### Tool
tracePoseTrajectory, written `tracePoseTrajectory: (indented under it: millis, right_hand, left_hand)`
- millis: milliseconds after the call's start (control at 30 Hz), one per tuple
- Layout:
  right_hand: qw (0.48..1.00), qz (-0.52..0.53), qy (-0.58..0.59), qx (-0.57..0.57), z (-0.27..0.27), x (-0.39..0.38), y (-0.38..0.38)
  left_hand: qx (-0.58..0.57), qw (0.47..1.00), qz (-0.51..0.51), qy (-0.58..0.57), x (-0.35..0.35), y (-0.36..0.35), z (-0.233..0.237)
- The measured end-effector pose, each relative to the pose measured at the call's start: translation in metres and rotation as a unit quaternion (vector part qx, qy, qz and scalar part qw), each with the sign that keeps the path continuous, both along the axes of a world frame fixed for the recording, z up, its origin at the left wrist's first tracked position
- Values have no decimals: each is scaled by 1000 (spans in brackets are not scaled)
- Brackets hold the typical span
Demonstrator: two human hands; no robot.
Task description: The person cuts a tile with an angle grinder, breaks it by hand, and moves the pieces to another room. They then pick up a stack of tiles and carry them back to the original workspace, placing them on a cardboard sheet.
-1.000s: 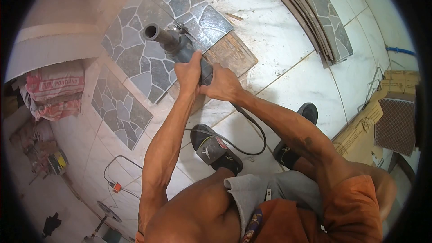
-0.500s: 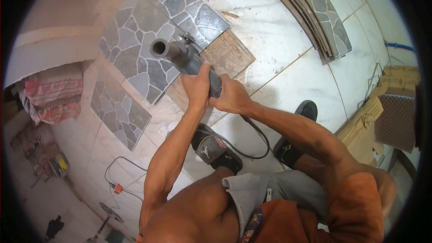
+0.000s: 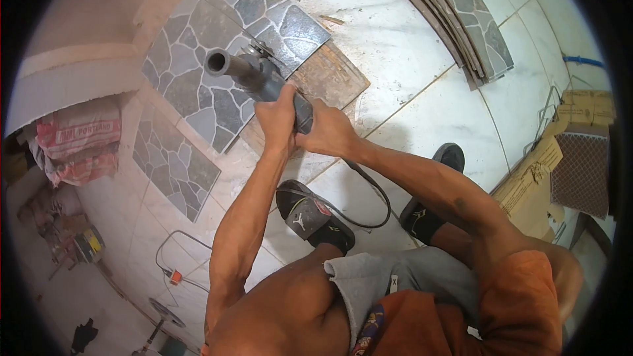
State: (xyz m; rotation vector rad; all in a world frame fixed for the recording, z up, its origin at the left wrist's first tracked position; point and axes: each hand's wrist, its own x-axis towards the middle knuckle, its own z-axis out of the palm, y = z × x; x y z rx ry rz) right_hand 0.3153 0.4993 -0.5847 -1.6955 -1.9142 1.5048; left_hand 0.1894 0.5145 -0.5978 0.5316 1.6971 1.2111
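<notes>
Both of my hands are wrapped around a dark grey angle grinder (image 3: pixel 264 83) with a tubular side handle sticking up toward me. My left hand (image 3: pixel 276 120) grips the body on its left side; my right hand (image 3: pixel 331 133) closes around the rear end. The grinder's head is over a grey stone-patterned tile (image 3: pixel 221 102), near a thin straight line running across its surface. Most of the disc is hidden behind the tool, so its contact with the tile cannot be made out. A worn wooden board (image 3: pixel 339 76) lies beneath the tile. The black cord (image 3: pixel 377 225) loops down from the grinder beside my foot.
A smaller patterned tile piece (image 3: pixel 175 165) lies at the left. Stacked tiles (image 3: pixel 455 23) stand at upper right, cardboard (image 3: pixel 531 178) at right. Cement bags (image 3: pixel 82 135) sit under a ledge. An orange plug connection (image 3: pixel 175 277) lies on the floor, lower left.
The grinder and both my hands have shifted a little up and to the left, farther along the line on the tile. My grip looks the same.
</notes>
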Motion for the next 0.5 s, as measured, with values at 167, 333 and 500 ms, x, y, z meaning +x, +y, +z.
tracePoseTrajectory:
  millis: [167, 333, 500]
  right_hand:
    - [1000, 0, -1, -19, 4, -8, 13]
    - [1000, 0, 0, -12, 3, -7, 10]
    - [1000, -6, 16, -3, 0, 2, -3]
  left_hand:
    - [-24, 999, 22, 15, 0, 14, 16]
    - [-13, 1000, 18, 2, 2, 11, 16]
    - [5, 1000, 9, -13, 6, -2, 2]
